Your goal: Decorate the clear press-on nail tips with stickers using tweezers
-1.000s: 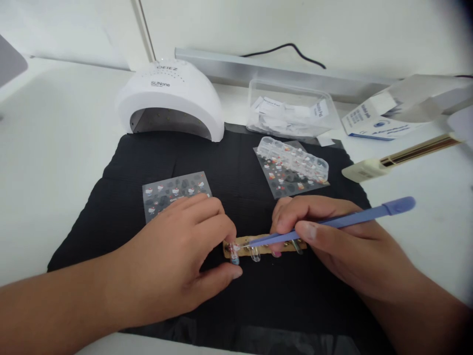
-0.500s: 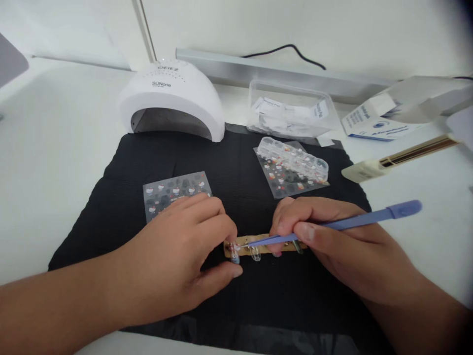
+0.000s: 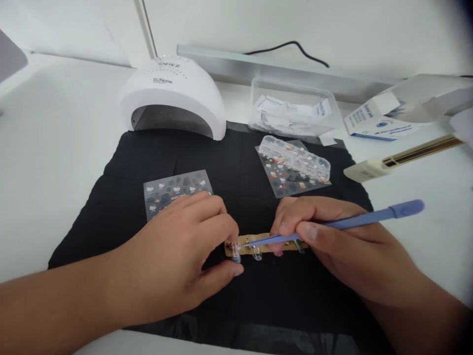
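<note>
My left hand (image 3: 192, 241) comes in from the left, its forefinger and thumb closed around a decorated false nail (image 3: 236, 253) with a small blue and white picture. That nail sits at the left end of a tan strip (image 3: 244, 240). A clear false nail (image 3: 256, 253), a pink one and a greenish one stick out farther right along the strip. Slim blue tweezers (image 3: 354, 220) are gripped pen-like in my right hand (image 3: 332, 241). Their thin metal point reaches the decorated nail; whether it touches cannot be made out. My right fingers partly cover the strip's right end.
A black mat (image 3: 229, 162) lies below. Sticker sheets (image 3: 179, 185) are on it, one under a clear compartment case (image 3: 295, 157). Behind stand a white nail lamp (image 3: 173, 93), a plastic tub (image 3: 295, 108) of packets and an open carton (image 3: 384, 118). A cream-handled flat brush (image 3: 369, 170) lies right.
The view has shifted very slightly. Both hands keep almost the same pose, with the tweezers' point still by the decorated nail.
</note>
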`<state>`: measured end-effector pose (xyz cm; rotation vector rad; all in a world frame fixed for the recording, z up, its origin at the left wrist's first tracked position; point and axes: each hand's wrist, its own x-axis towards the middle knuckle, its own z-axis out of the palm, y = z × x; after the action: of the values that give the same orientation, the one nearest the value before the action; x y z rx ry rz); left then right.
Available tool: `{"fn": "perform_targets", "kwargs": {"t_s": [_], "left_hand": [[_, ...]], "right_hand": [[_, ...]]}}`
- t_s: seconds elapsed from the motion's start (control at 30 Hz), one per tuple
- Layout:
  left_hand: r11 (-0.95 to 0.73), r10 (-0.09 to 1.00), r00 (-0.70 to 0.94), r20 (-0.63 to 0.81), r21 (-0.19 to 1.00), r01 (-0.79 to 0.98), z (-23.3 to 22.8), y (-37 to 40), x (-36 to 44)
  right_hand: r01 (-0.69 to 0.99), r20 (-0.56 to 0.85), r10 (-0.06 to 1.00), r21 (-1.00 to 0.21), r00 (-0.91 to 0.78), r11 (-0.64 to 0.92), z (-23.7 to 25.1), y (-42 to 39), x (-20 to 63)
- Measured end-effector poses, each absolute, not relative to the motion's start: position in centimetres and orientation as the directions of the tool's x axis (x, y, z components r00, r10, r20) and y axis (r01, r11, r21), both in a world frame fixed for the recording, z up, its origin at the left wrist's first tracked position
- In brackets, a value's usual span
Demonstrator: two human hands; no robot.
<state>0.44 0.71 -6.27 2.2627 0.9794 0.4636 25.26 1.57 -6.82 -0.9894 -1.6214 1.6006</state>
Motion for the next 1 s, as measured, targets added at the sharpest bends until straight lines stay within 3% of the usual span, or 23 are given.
{"fn": "perform_targets", "kwargs": {"t_s": [1.0], "left_hand": [[-0.529, 0.754, 0.652, 0.079, 0.661, 0.532, -6.32, 0.82, 0.51]], "right_hand": [[0.042, -0.092, 0.879, -0.996, -0.468, -0.082, -7.03, 1.55, 24.97]]}}
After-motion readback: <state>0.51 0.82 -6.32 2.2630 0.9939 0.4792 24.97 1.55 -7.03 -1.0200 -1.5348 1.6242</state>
